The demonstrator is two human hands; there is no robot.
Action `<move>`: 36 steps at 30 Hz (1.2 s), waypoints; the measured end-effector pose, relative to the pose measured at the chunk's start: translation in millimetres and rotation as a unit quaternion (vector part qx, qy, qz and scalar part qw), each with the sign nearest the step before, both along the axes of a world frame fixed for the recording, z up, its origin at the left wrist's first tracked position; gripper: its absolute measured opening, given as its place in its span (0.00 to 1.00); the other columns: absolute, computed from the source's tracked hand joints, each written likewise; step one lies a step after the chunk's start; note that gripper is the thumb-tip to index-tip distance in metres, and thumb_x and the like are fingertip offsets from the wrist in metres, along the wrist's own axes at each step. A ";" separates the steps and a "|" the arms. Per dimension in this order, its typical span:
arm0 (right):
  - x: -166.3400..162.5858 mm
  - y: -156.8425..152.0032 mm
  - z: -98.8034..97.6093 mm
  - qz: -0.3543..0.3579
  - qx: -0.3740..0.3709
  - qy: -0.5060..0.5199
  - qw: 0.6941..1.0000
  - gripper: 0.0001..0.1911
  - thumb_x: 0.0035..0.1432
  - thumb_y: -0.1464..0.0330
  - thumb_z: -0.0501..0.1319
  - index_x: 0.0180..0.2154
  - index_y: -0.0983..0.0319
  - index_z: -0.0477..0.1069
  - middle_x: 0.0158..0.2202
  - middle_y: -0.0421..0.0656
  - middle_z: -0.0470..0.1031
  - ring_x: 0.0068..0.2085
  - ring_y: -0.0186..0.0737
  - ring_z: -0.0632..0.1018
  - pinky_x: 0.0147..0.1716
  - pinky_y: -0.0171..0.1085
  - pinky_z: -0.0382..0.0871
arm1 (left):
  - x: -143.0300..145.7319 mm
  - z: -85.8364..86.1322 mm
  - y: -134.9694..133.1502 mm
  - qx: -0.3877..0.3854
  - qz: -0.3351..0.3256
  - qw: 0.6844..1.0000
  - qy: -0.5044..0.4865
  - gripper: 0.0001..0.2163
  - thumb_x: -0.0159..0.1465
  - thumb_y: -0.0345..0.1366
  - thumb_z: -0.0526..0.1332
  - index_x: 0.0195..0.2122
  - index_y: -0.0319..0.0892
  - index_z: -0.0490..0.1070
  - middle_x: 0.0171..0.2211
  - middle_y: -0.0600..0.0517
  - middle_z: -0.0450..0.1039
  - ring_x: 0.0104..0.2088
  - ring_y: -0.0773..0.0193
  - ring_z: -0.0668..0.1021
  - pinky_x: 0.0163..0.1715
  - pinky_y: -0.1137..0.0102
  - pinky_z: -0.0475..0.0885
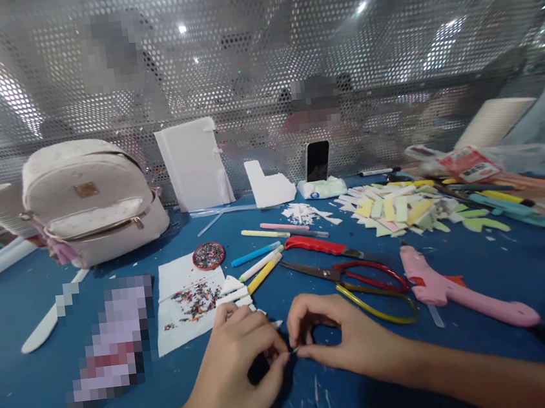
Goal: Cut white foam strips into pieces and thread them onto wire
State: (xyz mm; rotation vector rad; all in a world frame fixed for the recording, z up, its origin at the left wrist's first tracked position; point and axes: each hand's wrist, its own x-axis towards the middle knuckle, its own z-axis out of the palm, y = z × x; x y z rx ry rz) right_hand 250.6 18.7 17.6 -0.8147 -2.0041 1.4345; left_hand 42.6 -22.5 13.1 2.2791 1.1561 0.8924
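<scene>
My left hand [245, 366] and my right hand [348, 339] meet low in the middle of the head view, both closed in a pinch. Between their thumbs and forefingertips is a tiny thin light sliver [294, 351], too small to name. Just beyond my left hand lie small white foam pieces [234, 297] and a white sheet of paper [171, 328] strewn with dark and orange bits. Dark-bladed scissors [311, 269] with red and yellow handles lie beyond my right hand. Near them rest a red-handled knife [316, 246] and several markers [265, 274].
A pink glue gun [478, 302] lies at right. Behind it is a heap of pastel foam strips [394, 207]. A white backpack [92, 203] stands at back left, a phone [317, 161] at the back. A round dish of dark bits [208, 255] touches the paper. Perforated metal panelling [240, 77] rises behind.
</scene>
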 end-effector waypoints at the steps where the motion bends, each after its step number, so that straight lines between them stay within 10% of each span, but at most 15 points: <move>1: -0.1 -0.4 0.1 -0.001 -0.005 0.003 1.000 0.04 0.55 0.73 0.66 0.33 0.63 0.72 0.33 0.41 0.75 0.33 0.36 0.76 0.35 0.33 0.70 | 0.2 0.3 0.0 0.001 -0.001 1.000 0.000 0.07 0.62 0.24 0.60 0.30 0.43 0.69 0.29 0.58 0.73 0.34 0.64 0.74 0.42 0.63 0.59; 29: 0.1 -0.4 0.9 -0.049 -0.009 0.012 0.999 0.09 0.55 0.65 0.69 0.32 0.62 0.72 0.31 0.39 0.75 0.30 0.34 0.74 0.31 0.33 0.68 | 0.2 5.1 -1.5 -0.023 -0.002 1.000 0.007 0.08 0.61 0.23 0.59 0.30 0.44 0.71 0.30 0.56 0.75 0.35 0.61 0.75 0.43 0.61 0.61; 36: 0.0 -0.5 5.0 -0.085 0.003 0.018 0.996 0.14 0.54 0.60 0.72 0.30 0.61 0.71 0.30 0.39 0.76 0.30 0.34 0.74 0.31 0.32 0.67 | -4.9 8.3 -2.3 -0.050 -0.001 0.998 -0.027 0.14 0.68 0.26 0.51 0.49 0.48 0.69 0.39 0.52 0.76 0.40 0.57 0.74 0.45 0.59 0.62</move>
